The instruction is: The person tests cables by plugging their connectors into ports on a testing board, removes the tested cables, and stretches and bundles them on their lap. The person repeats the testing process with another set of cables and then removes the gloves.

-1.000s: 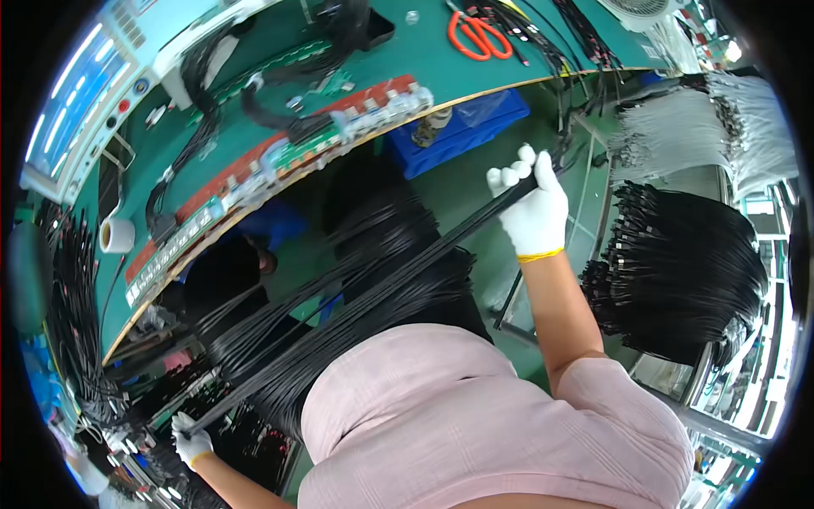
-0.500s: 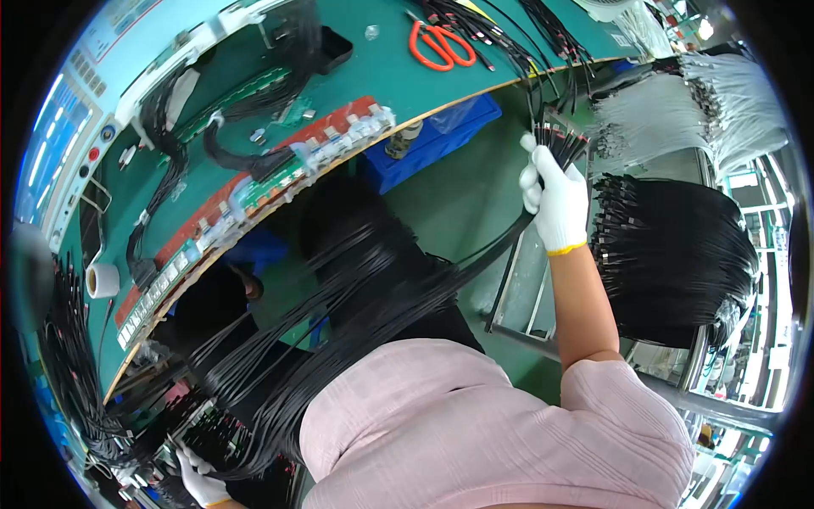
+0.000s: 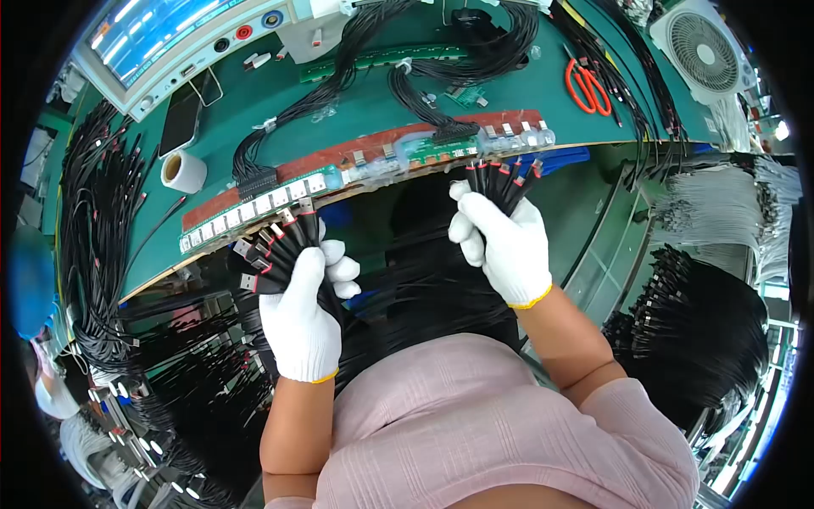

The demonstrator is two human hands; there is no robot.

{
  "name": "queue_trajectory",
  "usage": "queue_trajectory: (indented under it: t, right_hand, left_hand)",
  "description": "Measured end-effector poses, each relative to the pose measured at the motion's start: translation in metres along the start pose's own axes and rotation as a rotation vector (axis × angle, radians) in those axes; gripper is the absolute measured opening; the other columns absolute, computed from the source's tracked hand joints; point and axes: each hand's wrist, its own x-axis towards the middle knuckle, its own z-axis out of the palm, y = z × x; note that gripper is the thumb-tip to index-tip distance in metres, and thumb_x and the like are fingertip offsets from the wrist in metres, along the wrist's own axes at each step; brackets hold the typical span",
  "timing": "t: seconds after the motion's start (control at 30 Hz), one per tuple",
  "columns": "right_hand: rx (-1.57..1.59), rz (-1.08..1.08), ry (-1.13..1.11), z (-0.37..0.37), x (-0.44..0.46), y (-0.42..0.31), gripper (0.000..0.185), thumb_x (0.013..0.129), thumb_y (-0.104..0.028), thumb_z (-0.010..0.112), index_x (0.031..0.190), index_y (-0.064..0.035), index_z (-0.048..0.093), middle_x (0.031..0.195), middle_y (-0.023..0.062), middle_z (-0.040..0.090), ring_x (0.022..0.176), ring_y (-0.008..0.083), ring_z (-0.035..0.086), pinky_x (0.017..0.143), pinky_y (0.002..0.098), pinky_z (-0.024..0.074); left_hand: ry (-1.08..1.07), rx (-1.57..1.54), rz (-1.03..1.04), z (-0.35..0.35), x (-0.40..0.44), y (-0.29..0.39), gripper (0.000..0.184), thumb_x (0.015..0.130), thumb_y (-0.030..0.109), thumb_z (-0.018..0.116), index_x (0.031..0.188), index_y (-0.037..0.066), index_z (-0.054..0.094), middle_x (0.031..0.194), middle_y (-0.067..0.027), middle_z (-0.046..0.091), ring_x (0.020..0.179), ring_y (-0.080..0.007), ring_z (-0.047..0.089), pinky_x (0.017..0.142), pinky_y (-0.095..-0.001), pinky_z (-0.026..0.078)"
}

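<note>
My left hand (image 3: 301,327), in a white knit glove, is closed round a fanned bunch of black USB cables (image 3: 288,242). Their metal USB-A plugs with red collars point up and left, just below the bench edge. My right hand (image 3: 513,254), gloved likewise, grips the smaller plug ends (image 3: 500,182) of a cable bunch. Its fingers are curled, and the tips rise close to the bench edge. In front of both hands runs a long strip of ports and green circuit boards (image 3: 365,174). The cable lengths between the hands are mostly hidden against dark clothing.
On the green bench (image 3: 246,102) are a screened instrument (image 3: 212,51), a phone (image 3: 181,119), a tape roll (image 3: 183,172), orange-handled scissors (image 3: 587,87) and a small fan (image 3: 704,49). Black cable bundles hang at left (image 3: 97,187) and right (image 3: 695,331). A co-worker's gloved hand (image 3: 55,394) shows far left.
My view has turned, and the bench strip now lies ahead. Both hands have come in from far apart: the left up from the lower left, the right from beside the rack.
</note>
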Motion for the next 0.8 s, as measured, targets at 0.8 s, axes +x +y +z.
queue_trajectory:
  t: [0.8]
  right_hand:
    - [0.164, -0.01, 0.067, 0.001, 0.015, -0.01, 0.016, 0.085, -0.01, 0.06, 0.08, 0.0038, 0.066, 0.047, 0.004, 0.049, 0.036, 0.011, 0.038, 0.037, 0.025, 0.0275]
  left_hand:
    - [0.144, 0.071, 0.04, 0.023, -0.001, 0.003, 0.013, 0.091, 0.008, 0.056, 0.096, -0.004, 0.059, 0.078, -0.0102, 0.062, 0.059, -0.0165, 0.058, 0.049, -0.0287, 0.048]
